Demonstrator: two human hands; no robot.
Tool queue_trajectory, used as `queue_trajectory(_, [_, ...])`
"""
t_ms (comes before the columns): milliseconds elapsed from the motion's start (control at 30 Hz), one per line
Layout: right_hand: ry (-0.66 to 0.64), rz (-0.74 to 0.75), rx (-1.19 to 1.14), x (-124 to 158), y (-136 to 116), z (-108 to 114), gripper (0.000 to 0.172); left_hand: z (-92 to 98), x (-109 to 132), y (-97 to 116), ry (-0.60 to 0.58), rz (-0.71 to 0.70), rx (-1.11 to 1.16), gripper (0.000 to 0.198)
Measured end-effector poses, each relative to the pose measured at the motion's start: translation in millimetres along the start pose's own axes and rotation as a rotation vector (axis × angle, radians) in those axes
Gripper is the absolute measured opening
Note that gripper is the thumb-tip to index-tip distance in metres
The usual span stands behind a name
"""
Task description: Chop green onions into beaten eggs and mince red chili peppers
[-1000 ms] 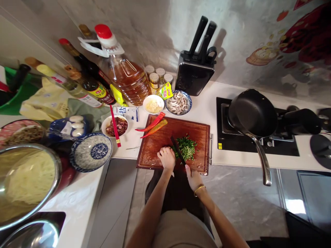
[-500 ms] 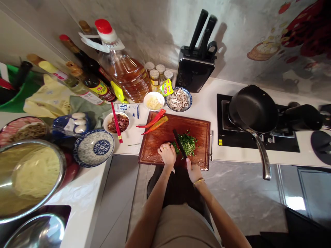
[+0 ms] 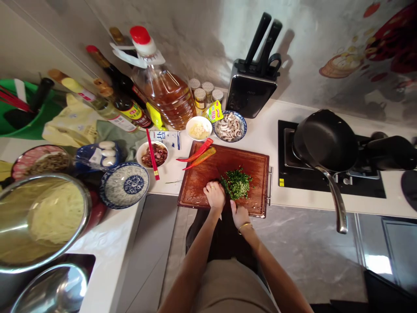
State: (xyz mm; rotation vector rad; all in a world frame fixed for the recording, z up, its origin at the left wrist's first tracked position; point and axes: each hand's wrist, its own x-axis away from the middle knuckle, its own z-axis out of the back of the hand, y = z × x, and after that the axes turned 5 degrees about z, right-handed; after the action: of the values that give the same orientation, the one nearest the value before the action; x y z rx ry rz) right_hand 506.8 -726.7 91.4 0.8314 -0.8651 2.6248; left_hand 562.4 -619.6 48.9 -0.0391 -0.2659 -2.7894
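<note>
On the wooden cutting board (image 3: 202,174) lies a heap of finely chopped green onions (image 3: 239,182). My left hand (image 3: 215,195) is at the heap's left side, fingers curled down over the uncut end of the greens. My right hand (image 3: 240,216) is at the board's front edge, closed around a kitchen knife's handle. The dark blade is seen nearly edge-on beside my left fingers and hardly stands out from the greens. A red chili pepper (image 3: 198,150) and an orange-green one (image 3: 202,157) rest across the board's upper left corner.
Behind the board stand a bowl of sliced mushrooms (image 3: 230,126), a bowl of minced garlic (image 3: 198,129) and a knife block (image 3: 252,89). A frying pan (image 3: 325,141) sits on the stove at right. Left are a meat bowl (image 3: 155,155), a patterned plate (image 3: 112,187) and a large steel pot (image 3: 86,204).
The knife blade, raised and plainly visible before, is lowered beside my left fingers. My right hand has shifted slightly left. The whole view has moved a little.
</note>
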Motion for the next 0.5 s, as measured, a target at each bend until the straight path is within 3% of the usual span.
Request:
queue_trajectory(200, [0.071, 0.041, -0.27, -9.8, 7.1, 7.4, 0.074, 8.1, -3.0, -2.7, 0.064, 0.008, 0.064, 0.03])
queue_trajectory(500, [0.078, 0.098, -0.082, 21.2, -1.6, 13.3, 0.064, 8.1, 1.3, -11.5, 0.06, -0.037, 0.129, 0.028])
